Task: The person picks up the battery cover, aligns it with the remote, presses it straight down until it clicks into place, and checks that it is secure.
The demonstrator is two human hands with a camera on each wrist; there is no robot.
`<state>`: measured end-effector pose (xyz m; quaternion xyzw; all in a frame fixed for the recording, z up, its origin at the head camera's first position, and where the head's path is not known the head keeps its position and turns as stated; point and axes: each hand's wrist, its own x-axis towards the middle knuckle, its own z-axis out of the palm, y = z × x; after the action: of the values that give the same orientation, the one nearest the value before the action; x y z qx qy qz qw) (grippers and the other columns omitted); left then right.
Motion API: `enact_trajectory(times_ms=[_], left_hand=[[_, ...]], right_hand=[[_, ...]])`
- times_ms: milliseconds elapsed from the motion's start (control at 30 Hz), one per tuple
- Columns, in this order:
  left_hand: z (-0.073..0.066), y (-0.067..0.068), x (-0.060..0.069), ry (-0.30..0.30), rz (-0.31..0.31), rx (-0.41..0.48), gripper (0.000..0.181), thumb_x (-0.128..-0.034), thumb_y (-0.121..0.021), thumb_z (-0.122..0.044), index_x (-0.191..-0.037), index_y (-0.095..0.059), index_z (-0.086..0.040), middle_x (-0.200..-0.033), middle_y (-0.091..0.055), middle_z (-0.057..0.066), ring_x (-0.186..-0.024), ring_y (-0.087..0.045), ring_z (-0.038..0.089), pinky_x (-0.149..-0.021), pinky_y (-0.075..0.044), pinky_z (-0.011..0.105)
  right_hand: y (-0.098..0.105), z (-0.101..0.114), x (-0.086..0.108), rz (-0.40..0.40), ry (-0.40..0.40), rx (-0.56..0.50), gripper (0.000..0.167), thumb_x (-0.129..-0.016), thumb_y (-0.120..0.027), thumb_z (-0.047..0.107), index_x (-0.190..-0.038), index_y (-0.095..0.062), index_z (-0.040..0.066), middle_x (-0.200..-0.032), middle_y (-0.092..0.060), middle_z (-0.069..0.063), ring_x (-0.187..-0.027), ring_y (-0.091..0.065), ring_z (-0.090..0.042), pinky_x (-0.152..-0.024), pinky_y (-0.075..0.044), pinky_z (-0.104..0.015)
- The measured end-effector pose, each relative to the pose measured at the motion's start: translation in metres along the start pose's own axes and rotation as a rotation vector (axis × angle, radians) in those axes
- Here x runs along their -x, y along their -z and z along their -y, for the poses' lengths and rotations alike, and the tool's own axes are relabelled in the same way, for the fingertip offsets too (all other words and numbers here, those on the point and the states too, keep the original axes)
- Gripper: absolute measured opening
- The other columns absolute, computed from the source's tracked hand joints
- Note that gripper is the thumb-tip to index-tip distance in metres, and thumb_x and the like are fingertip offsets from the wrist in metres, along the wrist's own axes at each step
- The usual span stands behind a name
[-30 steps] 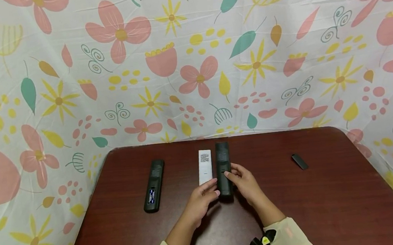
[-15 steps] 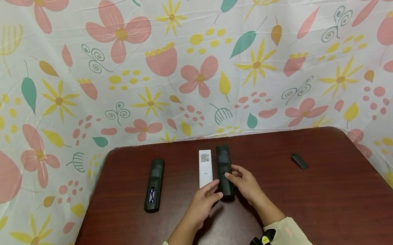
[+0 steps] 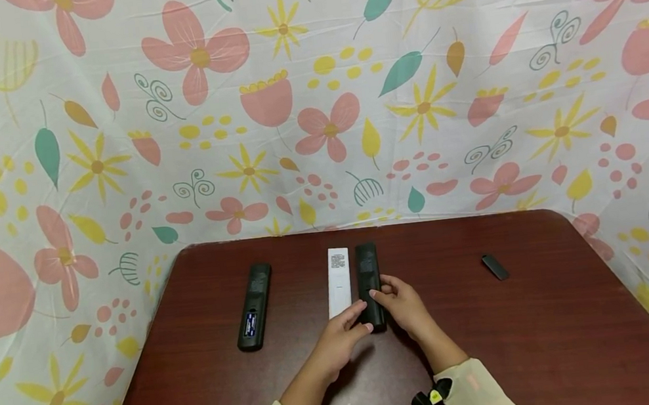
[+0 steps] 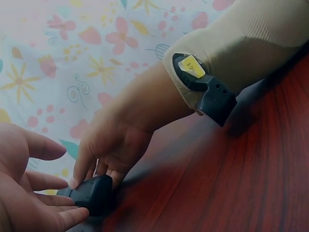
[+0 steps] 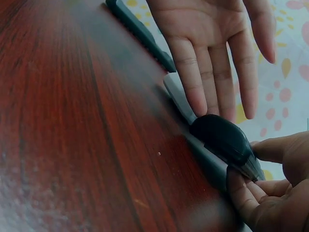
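At the near side, light was reflected off the reddish-brown worktop [image 3: 203, 400] between two cream sleeves [image 3: 478, 394]. The left hand [image 3: 336, 345] was held with fingers loosely extended, nothing gripped; whether the black remote [image 3: 368, 277] was touched by it could not be told. That remote was pinched by the right hand [image 3: 407, 308] near the middle, just beside a white remote [image 3: 339, 283]. A second remote [image 3: 257, 292], its batteries [image 3: 250, 324] exposed, was set well apart leftward. Wide stretches of wood were seen at both sides, with a small cover [image 3: 494, 267] placed far right. The rounded far corners were closely backed by flowered cloth [image 3: 281, 181].
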<state>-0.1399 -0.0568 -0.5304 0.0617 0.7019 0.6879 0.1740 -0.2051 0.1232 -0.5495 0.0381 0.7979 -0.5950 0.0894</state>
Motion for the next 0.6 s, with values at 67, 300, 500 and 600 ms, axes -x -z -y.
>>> enact_trajectory(times_ms=[67, 300, 500, 600], left_hand=[[0.0004, -0.0013, 0.0001, -0.005, -0.005, 0.004, 0.056, -0.0984, -0.061, -0.018, -0.150, -0.046, -0.002, -0.164, -0.031, 0.018, -0.152, -0.028, 0.038, -0.123, -0.025, 0.056], [0.0011, -0.0057, 0.0005, -0.006, -0.012, -0.006, 0.057, -0.0976, -0.062, -0.016, -0.150, -0.046, -0.001, -0.164, -0.030, 0.018, -0.151, -0.030, 0.038, -0.122, -0.028, 0.053], [0.0008, -0.0074, 0.0018, -0.003, -0.004, -0.039, 0.057, -0.0981, -0.062, -0.016, -0.151, -0.045, -0.002, -0.166, -0.026, 0.018, -0.151, -0.029, 0.039, -0.122, -0.028, 0.053], [-0.0002, -0.0084, 0.0027, -0.007, 0.003, -0.038, 0.059, -0.0982, -0.062, -0.016, -0.152, -0.043, -0.002, -0.167, -0.024, 0.018, -0.151, -0.029, 0.041, -0.121, -0.029, 0.054]], right_hand=[[-0.0009, 0.0001, -0.0002, -0.002, 0.000, 0.001, 0.061, -0.098, -0.068, 0.025, -0.149, -0.045, 0.002, -0.127, -0.064, -0.023, -0.106, -0.067, -0.024, -0.086, -0.056, -0.033], [-0.0023, 0.0000, -0.0006, -0.021, 0.013, 0.018, 0.059, -0.098, -0.067, 0.022, -0.148, -0.045, 0.000, -0.126, -0.065, -0.023, -0.106, -0.068, -0.024, -0.085, -0.056, -0.033], [-0.0030, 0.0015, -0.0011, -0.023, 0.022, 0.040, 0.059, -0.099, -0.066, 0.023, -0.149, -0.045, 0.000, -0.125, -0.066, -0.023, -0.106, -0.068, -0.026, -0.083, -0.057, -0.032], [-0.0034, 0.0024, -0.0013, -0.028, 0.026, 0.049, 0.060, -0.098, -0.067, 0.023, -0.148, -0.045, -0.001, -0.125, -0.066, -0.024, -0.106, -0.068, -0.027, -0.082, -0.057, -0.032]])
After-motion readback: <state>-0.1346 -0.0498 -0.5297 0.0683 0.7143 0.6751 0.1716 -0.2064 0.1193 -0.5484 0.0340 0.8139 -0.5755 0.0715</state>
